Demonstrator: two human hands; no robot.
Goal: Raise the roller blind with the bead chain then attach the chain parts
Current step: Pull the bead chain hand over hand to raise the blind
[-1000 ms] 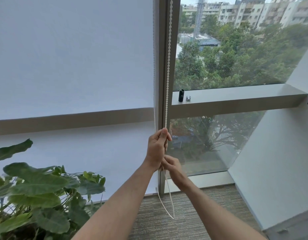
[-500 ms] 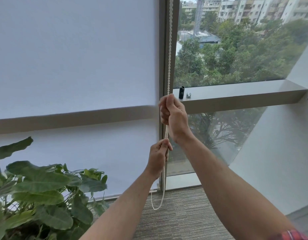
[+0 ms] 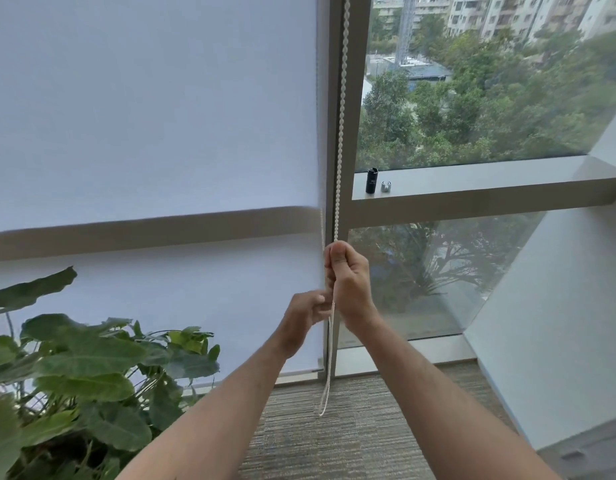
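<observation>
A white roller blind [image 3: 154, 109] covers the left window pane down to near the floor. The white bead chain [image 3: 341, 116] hangs along the grey window post and loops just above the carpet. My right hand [image 3: 348, 282] grips the chain in a fist below the sill level. My left hand [image 3: 304, 315] sits just under it to the left, fingers curled round the chain's other strand. A small black cylinder [image 3: 371, 180] and a small grey clip part [image 3: 386, 186] stand on the window ledge [image 3: 490, 183].
A large-leaved green plant [image 3: 77, 368] fills the lower left. A white slanted wall [image 3: 559, 306] closes the right side. Striped carpet [image 3: 351, 427] lies below the chain loop.
My right hand went up the chain above my left, then pulled down to just over the left hand. The chain loop now hangs narrower.
</observation>
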